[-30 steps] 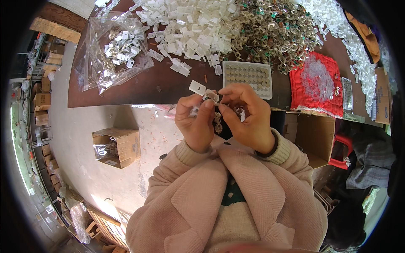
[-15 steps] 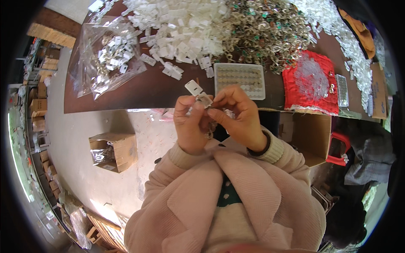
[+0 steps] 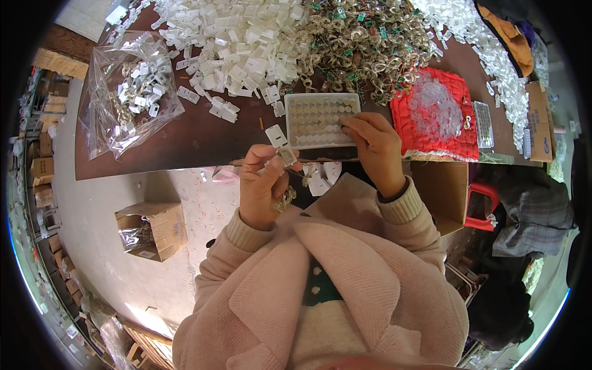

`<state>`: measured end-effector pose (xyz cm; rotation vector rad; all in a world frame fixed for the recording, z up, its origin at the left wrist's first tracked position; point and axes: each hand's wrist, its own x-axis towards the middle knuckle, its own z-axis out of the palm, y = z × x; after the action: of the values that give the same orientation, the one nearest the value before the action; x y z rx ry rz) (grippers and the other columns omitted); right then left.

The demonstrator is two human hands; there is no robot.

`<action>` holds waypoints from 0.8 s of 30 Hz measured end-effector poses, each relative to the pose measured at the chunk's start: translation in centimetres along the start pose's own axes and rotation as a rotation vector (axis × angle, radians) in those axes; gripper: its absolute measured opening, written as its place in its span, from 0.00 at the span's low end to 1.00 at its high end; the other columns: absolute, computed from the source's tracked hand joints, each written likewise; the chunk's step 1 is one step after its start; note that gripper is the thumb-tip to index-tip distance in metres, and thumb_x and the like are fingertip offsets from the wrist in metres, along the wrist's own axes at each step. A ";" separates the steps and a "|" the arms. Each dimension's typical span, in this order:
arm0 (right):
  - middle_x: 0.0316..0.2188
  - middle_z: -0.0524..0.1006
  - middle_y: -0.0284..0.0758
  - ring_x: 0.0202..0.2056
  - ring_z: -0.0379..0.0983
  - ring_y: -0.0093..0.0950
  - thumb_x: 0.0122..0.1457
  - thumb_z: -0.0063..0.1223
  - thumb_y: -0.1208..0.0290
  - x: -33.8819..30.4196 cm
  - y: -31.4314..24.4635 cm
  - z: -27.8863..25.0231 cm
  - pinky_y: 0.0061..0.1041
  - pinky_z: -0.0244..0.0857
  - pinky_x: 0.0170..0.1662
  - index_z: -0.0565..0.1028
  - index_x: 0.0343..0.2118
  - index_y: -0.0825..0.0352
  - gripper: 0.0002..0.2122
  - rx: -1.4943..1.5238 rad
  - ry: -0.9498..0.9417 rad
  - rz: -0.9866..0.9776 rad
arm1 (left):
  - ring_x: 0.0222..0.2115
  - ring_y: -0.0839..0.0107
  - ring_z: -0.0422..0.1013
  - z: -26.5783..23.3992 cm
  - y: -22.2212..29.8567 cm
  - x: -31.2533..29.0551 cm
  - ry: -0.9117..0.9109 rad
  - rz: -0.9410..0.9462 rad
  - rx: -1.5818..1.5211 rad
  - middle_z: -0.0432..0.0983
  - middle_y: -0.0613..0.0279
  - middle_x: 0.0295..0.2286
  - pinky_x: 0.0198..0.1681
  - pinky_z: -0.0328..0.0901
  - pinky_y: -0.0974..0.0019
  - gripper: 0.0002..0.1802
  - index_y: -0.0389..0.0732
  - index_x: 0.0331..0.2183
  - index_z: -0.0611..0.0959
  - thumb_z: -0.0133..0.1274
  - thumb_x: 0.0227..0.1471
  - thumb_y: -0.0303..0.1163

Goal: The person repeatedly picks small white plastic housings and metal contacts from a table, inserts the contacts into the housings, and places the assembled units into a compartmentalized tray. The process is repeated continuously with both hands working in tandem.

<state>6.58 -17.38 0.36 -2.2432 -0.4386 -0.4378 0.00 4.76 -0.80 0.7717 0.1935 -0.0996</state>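
Note:
My left hand (image 3: 264, 188) is closed round a small white plastic case (image 3: 277, 135) with its lid hinged open, held up just over the table's near edge. A coil of thin clear wire (image 3: 284, 200) hangs below those fingers. My right hand (image 3: 377, 148) reaches over the right side of a white tray (image 3: 295, 143) with rows of small round silvery discs (image 3: 316, 123). Thumb and fingertips are pinched together there at the discs; whatever is between them is too small to make out.
Behind the tray lie heaps of white plastic cases (image 3: 237, 46) and coiled wire pieces (image 3: 364, 49). A clear bag (image 3: 102, 114) lies left. On the right are a red cloth (image 3: 407, 132) with clear bits and another small tray (image 3: 484, 123). A cardboard box (image 3: 169, 231) stands on the floor.
My right hand has left the white case and moved right, onto the tray. The left hand still holds the case. The whole view has shifted a little.

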 end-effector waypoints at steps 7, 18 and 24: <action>0.31 0.76 0.38 0.34 0.75 0.39 0.49 0.59 0.81 0.2 -0.1 -0.4 0.35 0.70 0.35 0.79 0.35 0.64 0.09 -0.075 -0.089 0.031 | 0.16 0.83 0.63 -0.1 -0.3 0.3 -0.032 -0.038 -0.033 0.80 0.48 0.37 0.14 0.52 0.81 0.07 0.43 0.42 0.75 0.51 0.60 0.26; 0.33 0.76 0.39 0.32 0.76 0.37 0.50 0.61 0.82 0.5 -5.1 -0.2 0.30 0.70 0.33 0.77 0.35 0.67 0.09 0.192 -0.065 -0.119 | 0.14 0.86 0.58 1.2 -1.0 0.4 -0.079 -0.051 -0.054 0.80 0.52 0.31 0.15 0.51 0.80 0.08 0.43 0.42 0.76 0.51 0.60 0.23; 0.31 0.74 0.38 0.31 0.74 0.39 0.50 0.60 0.81 0.3 -7.0 0.4 0.31 0.70 0.31 0.76 0.34 0.66 0.09 0.158 -0.093 -0.191 | 0.14 0.87 0.58 1.5 -0.7 -0.1 -0.048 -0.027 -0.002 0.79 0.58 0.27 0.16 0.51 0.80 0.10 0.42 0.42 0.77 0.50 0.59 0.20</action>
<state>3.82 -12.67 4.78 -2.0825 -0.7158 -0.3833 -0.05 3.18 -0.18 0.7640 0.1588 -0.1427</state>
